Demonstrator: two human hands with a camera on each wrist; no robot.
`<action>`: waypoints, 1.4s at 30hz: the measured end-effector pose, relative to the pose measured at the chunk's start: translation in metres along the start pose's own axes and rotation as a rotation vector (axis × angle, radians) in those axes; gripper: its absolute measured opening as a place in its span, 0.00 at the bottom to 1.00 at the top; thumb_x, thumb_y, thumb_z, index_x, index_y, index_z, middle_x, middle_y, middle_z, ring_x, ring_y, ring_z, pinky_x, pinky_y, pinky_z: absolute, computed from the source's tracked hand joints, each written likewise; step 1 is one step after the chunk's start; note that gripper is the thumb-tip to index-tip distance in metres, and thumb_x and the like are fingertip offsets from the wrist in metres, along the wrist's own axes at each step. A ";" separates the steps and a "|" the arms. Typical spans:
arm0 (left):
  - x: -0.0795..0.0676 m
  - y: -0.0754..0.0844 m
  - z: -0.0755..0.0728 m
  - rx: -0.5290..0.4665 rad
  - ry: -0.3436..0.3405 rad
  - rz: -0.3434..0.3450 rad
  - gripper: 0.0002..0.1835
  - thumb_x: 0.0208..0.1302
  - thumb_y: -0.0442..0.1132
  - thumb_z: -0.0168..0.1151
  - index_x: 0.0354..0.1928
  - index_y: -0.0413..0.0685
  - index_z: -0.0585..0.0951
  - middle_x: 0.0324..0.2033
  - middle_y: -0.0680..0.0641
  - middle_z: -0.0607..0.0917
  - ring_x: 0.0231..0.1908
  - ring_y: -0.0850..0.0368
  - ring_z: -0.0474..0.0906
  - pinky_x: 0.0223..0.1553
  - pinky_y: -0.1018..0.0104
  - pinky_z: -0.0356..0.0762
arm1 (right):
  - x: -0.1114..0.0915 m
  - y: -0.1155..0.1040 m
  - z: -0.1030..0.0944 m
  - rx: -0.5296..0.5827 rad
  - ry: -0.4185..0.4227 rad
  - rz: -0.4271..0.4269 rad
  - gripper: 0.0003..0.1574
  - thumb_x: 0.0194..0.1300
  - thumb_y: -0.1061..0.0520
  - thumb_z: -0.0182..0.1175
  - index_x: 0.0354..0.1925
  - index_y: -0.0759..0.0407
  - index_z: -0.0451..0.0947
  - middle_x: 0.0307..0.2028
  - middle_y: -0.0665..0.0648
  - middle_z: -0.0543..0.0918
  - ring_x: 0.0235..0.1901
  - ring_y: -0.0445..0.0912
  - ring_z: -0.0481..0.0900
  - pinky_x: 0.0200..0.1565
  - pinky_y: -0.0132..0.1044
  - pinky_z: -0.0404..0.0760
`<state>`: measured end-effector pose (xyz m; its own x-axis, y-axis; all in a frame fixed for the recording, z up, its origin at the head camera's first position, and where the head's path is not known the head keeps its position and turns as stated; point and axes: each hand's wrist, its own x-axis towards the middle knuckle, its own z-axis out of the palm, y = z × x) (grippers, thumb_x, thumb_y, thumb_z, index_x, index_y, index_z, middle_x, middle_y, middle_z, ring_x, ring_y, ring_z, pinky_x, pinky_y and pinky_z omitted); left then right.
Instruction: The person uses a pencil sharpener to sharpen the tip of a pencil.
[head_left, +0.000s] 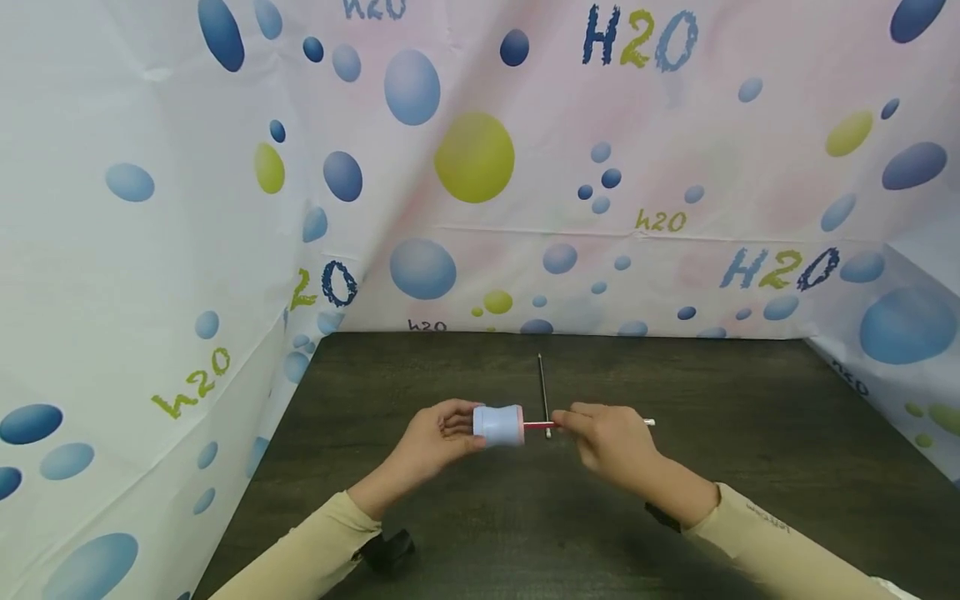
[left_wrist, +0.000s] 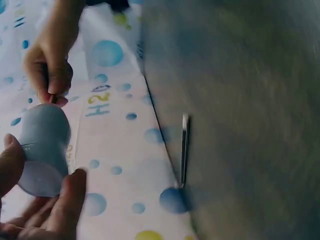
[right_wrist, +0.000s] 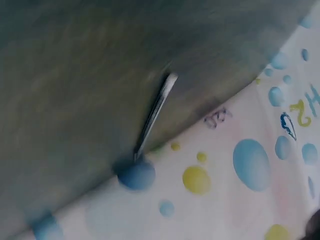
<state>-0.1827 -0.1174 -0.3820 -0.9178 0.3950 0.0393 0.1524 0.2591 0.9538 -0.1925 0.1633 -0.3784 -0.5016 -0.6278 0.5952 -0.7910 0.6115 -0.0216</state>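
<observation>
Over the middle of the table, my left hand (head_left: 438,437) holds a light blue pencil sharpener (head_left: 497,426) with a pink end, thumb on the near side and fingers behind. The sharpener lies sideways, its pink end facing right. A red pencil (head_left: 538,426) runs into that end. My right hand (head_left: 611,442) pinches the pencil, whose white end sticks out past the hand. In the left wrist view, the sharpener (left_wrist: 45,132) sits between thumb and fingers. The pencil's tip is hidden inside. A second, dark pencil (head_left: 543,387) lies on the table just behind.
The dark wooden table (head_left: 420,375) ends at a back wall sheet (head_left: 525,275) printed with blue and green dots and H2O lettering. Similar sheets stand at the left and right. A black object (head_left: 386,550) is under my left wrist.
</observation>
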 end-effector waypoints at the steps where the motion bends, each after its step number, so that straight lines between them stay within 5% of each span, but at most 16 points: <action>1: 0.000 0.000 0.001 0.054 0.025 0.053 0.26 0.62 0.35 0.68 0.61 0.34 0.75 0.56 0.33 0.81 0.54 0.43 0.83 0.53 0.60 0.85 | 0.001 0.001 -0.002 0.117 -0.097 0.082 0.11 0.65 0.65 0.59 0.40 0.59 0.87 0.24 0.49 0.84 0.17 0.30 0.57 0.18 0.23 0.52; 5: 0.001 0.001 0.002 0.265 0.078 0.237 0.29 0.55 0.33 0.73 0.60 0.42 0.78 0.56 0.39 0.83 0.51 0.45 0.85 0.53 0.62 0.84 | 0.008 0.011 -0.009 0.592 -0.423 0.362 0.14 0.70 0.62 0.56 0.47 0.70 0.84 0.37 0.65 0.89 0.23 0.27 0.64 0.24 0.25 0.67; 7: 0.001 0.001 0.001 0.300 0.058 0.275 0.30 0.54 0.33 0.74 0.61 0.44 0.77 0.57 0.40 0.83 0.53 0.45 0.84 0.55 0.59 0.83 | 0.011 0.018 -0.010 0.687 -0.509 0.402 0.16 0.72 0.61 0.54 0.48 0.73 0.82 0.40 0.68 0.88 0.23 0.29 0.64 0.26 0.28 0.69; 9: 0.003 0.000 -0.001 0.245 0.003 0.251 0.34 0.54 0.35 0.74 0.64 0.43 0.72 0.61 0.39 0.78 0.58 0.44 0.80 0.59 0.57 0.81 | 0.012 0.021 -0.012 0.656 -0.518 0.385 0.16 0.72 0.60 0.55 0.49 0.71 0.83 0.41 0.67 0.88 0.24 0.29 0.65 0.27 0.28 0.69; 13: 0.010 -0.002 -0.007 0.027 -0.079 0.061 0.38 0.63 0.47 0.68 0.68 0.37 0.64 0.63 0.34 0.74 0.61 0.42 0.76 0.60 0.52 0.80 | 0.009 0.021 -0.014 0.316 -0.298 0.184 0.13 0.65 0.60 0.63 0.46 0.61 0.86 0.31 0.53 0.87 0.20 0.29 0.60 0.22 0.24 0.61; 15: 0.013 -0.003 -0.010 -0.073 -0.119 -0.062 0.38 0.68 0.55 0.61 0.68 0.32 0.65 0.59 0.30 0.78 0.55 0.45 0.81 0.56 0.52 0.83 | 0.007 0.020 -0.011 0.094 -0.111 0.019 0.10 0.68 0.63 0.59 0.42 0.58 0.87 0.24 0.48 0.81 0.19 0.31 0.56 0.19 0.25 0.55; 18: 0.013 -0.004 -0.011 -0.159 -0.184 -0.198 0.41 0.70 0.62 0.53 0.63 0.26 0.69 0.51 0.28 0.83 0.43 0.53 0.87 0.49 0.57 0.86 | 0.006 0.018 -0.005 -0.146 0.128 -0.194 0.23 0.70 0.65 0.44 0.37 0.55 0.87 0.19 0.48 0.71 0.18 0.36 0.54 0.17 0.27 0.52; 20: 0.012 -0.005 -0.010 -0.187 -0.214 -0.234 0.38 0.70 0.59 0.55 0.61 0.25 0.71 0.48 0.28 0.84 0.40 0.55 0.88 0.47 0.59 0.87 | 0.005 0.016 -0.001 -0.215 0.204 -0.274 0.32 0.68 0.63 0.32 0.36 0.55 0.87 0.19 0.48 0.71 0.18 0.38 0.57 0.17 0.28 0.55; 24: 0.008 -0.005 -0.003 -0.127 -0.128 -0.154 0.30 0.69 0.47 0.62 0.58 0.26 0.72 0.49 0.29 0.84 0.43 0.49 0.87 0.48 0.56 0.87 | 0.002 0.011 0.000 -0.237 0.210 -0.259 0.30 0.64 0.66 0.35 0.36 0.55 0.87 0.20 0.48 0.73 0.18 0.37 0.56 0.18 0.26 0.50; 28: 0.001 -0.005 0.007 0.076 0.026 0.071 0.23 0.64 0.40 0.67 0.55 0.31 0.75 0.48 0.32 0.84 0.46 0.44 0.85 0.47 0.60 0.87 | 0.000 0.006 -0.004 -0.084 0.020 -0.064 0.17 0.62 0.68 0.53 0.38 0.55 0.88 0.21 0.47 0.78 0.19 0.32 0.49 0.21 0.24 0.43; 32: -0.003 -0.005 0.011 0.365 0.123 0.363 0.25 0.53 0.36 0.74 0.53 0.39 0.78 0.48 0.40 0.85 0.46 0.47 0.85 0.49 0.62 0.86 | 0.004 0.009 -0.012 0.488 -0.404 0.292 0.11 0.68 0.60 0.59 0.42 0.63 0.86 0.32 0.57 0.87 0.21 0.29 0.59 0.23 0.24 0.57; 35: -0.003 -0.006 0.010 0.451 0.111 0.452 0.27 0.50 0.35 0.76 0.53 0.41 0.77 0.47 0.43 0.84 0.47 0.49 0.84 0.50 0.60 0.86 | 0.007 0.016 -0.013 0.810 -0.610 0.511 0.17 0.73 0.59 0.53 0.44 0.71 0.83 0.29 0.61 0.83 0.22 0.34 0.60 0.26 0.29 0.61; 38: -0.004 -0.006 0.007 0.292 0.009 0.333 0.33 0.52 0.35 0.76 0.58 0.40 0.71 0.53 0.40 0.79 0.52 0.45 0.81 0.55 0.59 0.84 | 0.007 0.017 -0.013 0.809 -0.619 0.492 0.19 0.74 0.57 0.53 0.47 0.71 0.83 0.29 0.62 0.83 0.23 0.36 0.69 0.27 0.29 0.68; 41: -0.001 -0.006 0.001 0.053 -0.073 0.091 0.39 0.60 0.44 0.72 0.66 0.36 0.63 0.58 0.33 0.76 0.55 0.43 0.80 0.56 0.56 0.83 | 0.005 0.009 -0.014 0.527 -0.435 0.302 0.19 0.74 0.52 0.54 0.47 0.64 0.85 0.39 0.58 0.89 0.28 0.33 0.74 0.29 0.25 0.72; 42: 0.000 -0.005 -0.001 -0.027 -0.103 0.005 0.41 0.63 0.49 0.68 0.69 0.34 0.61 0.58 0.31 0.76 0.54 0.44 0.81 0.55 0.56 0.84 | 0.004 0.007 -0.013 0.387 -0.345 0.208 0.21 0.76 0.50 0.51 0.46 0.61 0.86 0.34 0.54 0.88 0.26 0.32 0.73 0.26 0.22 0.70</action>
<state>-0.1840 -0.1200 -0.3869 -0.8742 0.4854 0.0144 0.1457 0.2339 0.9613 -0.1959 0.1713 -0.3653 -0.6948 -0.6742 0.2505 -0.7015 0.5585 -0.4426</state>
